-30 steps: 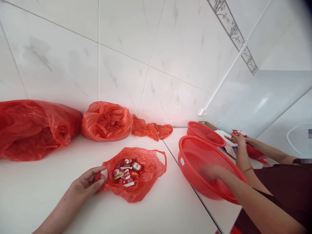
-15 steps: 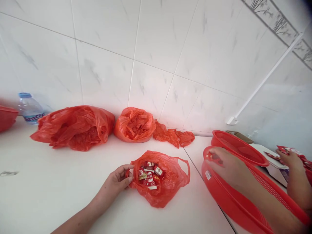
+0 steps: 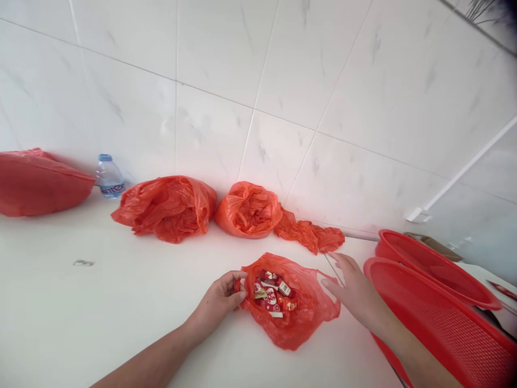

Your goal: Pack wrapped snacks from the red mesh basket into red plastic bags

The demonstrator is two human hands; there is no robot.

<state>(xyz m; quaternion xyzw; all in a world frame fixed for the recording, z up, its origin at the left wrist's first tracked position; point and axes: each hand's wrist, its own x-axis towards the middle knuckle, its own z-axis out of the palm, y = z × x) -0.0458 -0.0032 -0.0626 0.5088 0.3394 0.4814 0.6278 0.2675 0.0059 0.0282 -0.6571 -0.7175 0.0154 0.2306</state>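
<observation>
A red plastic bag lies open on the white table, its mouth facing up. Inside it are several small wrapped packets, mostly red with white print. My left hand is closed on the bag's left edge, thumb and fingers pinching the plastic. On the other side, my right hand is open, fingers apart, beside the bag's right handle loop. Whether its thumb touches the loop, I cannot tell.
Two red perforated baskets stand at the right. Along the tiled wall lie a crumpled red bag, two bunched red bags, a water bottle and a larger red bag. A small grey scrap is at left.
My right hand has moved left from the red basket to the bag's right handle. My left hand keeps its hold. The view has turned left, and another person's hand at right is out of view.
</observation>
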